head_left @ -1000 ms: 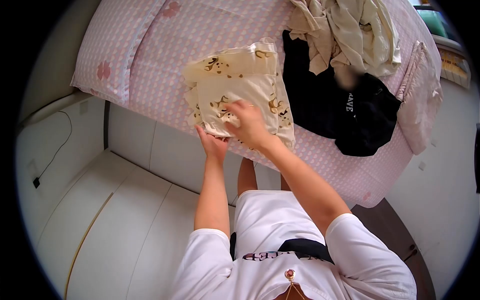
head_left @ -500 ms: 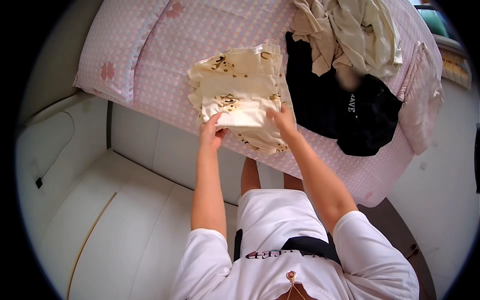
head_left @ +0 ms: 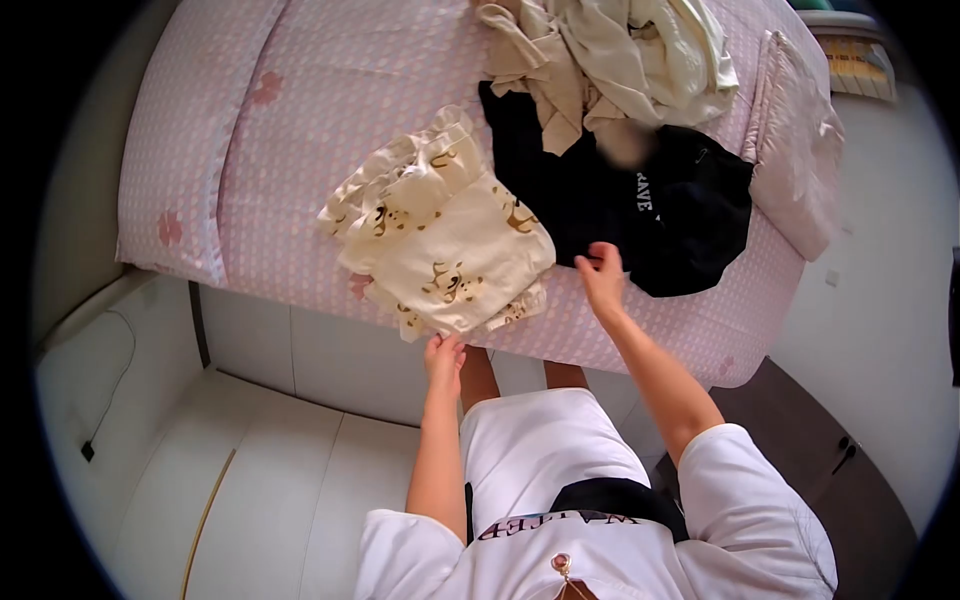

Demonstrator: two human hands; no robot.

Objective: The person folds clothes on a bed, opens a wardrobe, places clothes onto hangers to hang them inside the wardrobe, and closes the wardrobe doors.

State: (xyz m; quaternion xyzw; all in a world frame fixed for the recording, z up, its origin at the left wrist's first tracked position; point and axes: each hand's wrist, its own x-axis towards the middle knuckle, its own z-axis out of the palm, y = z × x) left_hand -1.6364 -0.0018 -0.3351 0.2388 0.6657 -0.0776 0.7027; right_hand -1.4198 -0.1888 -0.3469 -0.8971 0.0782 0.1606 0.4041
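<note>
Sweatshirt (head_left: pixel 697 225) borders the patterned cloth (head_left: pixel 455 245); right fingers (head_left: pixel 604 254) are apart, left fingers (head_left: pixel 455 346) at cloth's edge, grip unclear.

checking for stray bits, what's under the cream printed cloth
Pink patterned bedsheet shows around the printed cloth; anything else beneath is covered and can't be seen.

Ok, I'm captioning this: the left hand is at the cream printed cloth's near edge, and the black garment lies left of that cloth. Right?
One slip: the head view shows the black garment to the right of the cream printed cloth, not left. The left hand is indeed at the cloth's near edge.
</note>
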